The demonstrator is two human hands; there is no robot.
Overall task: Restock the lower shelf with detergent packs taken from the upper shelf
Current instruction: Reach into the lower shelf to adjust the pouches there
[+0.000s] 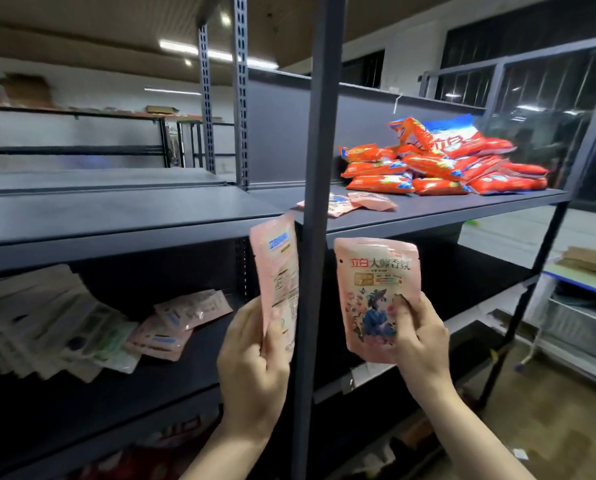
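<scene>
So there are two flat pink plastic detergent pouches in play here, one per hand, both held up in front of the dark grey metal shelving unit [321, 202]. The left hand [251, 368] pinches the bottom of the first pink pouch [277, 275], which is turned edge-on-ish so you mostly see the back with small print and a blue label near the top. The right hand [419, 348] has fingers curled round the lower right corner of the second pink pouch [372, 289], front facing: red and dark lettering on top, a blue figure among flowers below.

Upper shelf [463, 206] holds two more pink pouches [348, 202] lying flat, plus a heap of orange-red bags [445, 161] behind them. Lower shelf [185, 368] at left has a few pink pouches [179, 323] beside a fanned row of pale white-green packs [54, 323].
</scene>
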